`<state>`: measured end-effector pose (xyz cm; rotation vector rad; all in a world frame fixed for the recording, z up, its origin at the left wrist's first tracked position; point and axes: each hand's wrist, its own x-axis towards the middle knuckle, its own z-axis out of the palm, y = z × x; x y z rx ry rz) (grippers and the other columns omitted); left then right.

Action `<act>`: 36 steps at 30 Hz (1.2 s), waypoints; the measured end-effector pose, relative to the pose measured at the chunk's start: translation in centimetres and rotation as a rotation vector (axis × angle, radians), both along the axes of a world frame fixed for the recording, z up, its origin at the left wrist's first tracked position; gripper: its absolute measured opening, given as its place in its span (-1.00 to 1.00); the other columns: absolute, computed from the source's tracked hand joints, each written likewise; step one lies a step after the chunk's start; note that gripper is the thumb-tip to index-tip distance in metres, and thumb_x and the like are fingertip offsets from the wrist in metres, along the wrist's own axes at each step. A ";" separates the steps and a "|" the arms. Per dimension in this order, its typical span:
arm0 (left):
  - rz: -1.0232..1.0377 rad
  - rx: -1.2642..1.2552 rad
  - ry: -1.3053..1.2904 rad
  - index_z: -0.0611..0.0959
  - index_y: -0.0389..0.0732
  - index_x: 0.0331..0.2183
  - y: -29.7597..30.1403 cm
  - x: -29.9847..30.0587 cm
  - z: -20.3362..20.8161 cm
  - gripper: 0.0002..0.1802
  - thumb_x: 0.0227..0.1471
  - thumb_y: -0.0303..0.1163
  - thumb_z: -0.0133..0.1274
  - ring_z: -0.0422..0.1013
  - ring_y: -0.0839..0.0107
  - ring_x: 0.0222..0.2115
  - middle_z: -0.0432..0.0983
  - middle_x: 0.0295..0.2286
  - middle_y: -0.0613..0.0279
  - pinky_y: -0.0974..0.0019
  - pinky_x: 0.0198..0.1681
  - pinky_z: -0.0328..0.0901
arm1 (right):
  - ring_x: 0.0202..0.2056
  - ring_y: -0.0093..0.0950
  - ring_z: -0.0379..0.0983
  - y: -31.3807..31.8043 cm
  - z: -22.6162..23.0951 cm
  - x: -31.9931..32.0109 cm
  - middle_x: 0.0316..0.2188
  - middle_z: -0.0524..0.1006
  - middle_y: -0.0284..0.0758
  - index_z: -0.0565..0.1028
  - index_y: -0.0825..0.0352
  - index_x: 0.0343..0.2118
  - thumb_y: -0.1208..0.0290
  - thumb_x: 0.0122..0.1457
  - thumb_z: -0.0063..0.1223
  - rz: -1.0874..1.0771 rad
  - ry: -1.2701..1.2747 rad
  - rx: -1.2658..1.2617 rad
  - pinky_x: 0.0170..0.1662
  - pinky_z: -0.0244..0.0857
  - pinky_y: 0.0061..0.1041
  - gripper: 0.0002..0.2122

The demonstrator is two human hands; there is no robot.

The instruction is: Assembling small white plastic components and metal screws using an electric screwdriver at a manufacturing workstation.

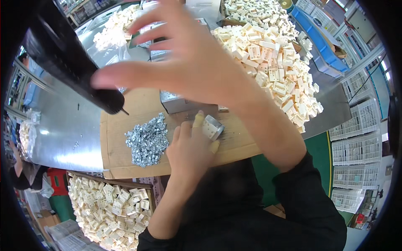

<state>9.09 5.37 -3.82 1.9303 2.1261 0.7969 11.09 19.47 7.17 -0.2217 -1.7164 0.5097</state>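
Observation:
On the cardboard sheet, my left hand (pixel 190 146) is closed around a small cream plastic block (pixel 208 129), which lies against a grey metal piece (pixel 216 124). Yellow coverings wrap a fingertip and the thumb of this hand. My right hand (pixel 184 62), blurred by motion, is raised above the table with fingers spread and nothing in them. Its thumb overlaps a black electric screwdriver (pixel 69 62) hanging at the left, bit pointing down; whether they touch I cannot tell. Left of my left hand lies a pile of small silvery metal parts (pixel 146 142).
A grey metal box (pixel 173 104) stands behind my left hand. Cream plastic blocks (pixel 272 62) are heaped at the right, and more fill a crate (pixel 111 209) at lower left. White plastic baskets (pixel 354 154) line the right side. A blue bin (pixel 318 37) stands far right.

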 end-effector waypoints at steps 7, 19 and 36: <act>-0.106 0.051 -0.033 0.58 -0.16 0.03 0.0 -2.5 0.1 -0.24 -0.31 -0.28 0.43 0.51 0.12 -0.21 0.53 -0.23 0.14 0.12 -0.19 0.44 | -0.39 -0.21 0.63 -0.7 3.9 -2.8 -0.43 0.61 -0.03 0.36 0.52 0.01 0.30 -0.16 0.36 0.372 -0.313 -0.294 -0.26 0.51 -0.34 -0.35; -0.178 0.222 -0.066 0.67 -0.07 -0.15 1.2 -3.9 0.1 -0.49 -0.23 -0.19 0.37 0.51 0.24 -0.31 0.51 -0.34 0.25 0.21 -0.33 0.44 | -0.66 -0.45 0.43 2.5 -2.4 3.2 -0.63 0.47 -0.24 0.42 0.43 -0.43 -0.52 0.20 -0.39 0.067 0.233 -0.427 -0.55 0.31 -0.54 -0.16; -0.114 0.164 -0.107 0.70 -0.13 -0.22 0.7 -3.7 0.1 -0.53 -0.22 -0.18 0.43 0.53 0.23 -0.44 0.52 -0.36 0.26 0.21 -0.43 0.42 | -0.66 -0.50 0.41 -1.0 -3.6 5.0 -0.60 0.45 -0.24 0.12 0.37 0.10 -0.39 0.23 -0.23 0.290 0.203 -0.498 -0.60 0.32 -0.55 -0.22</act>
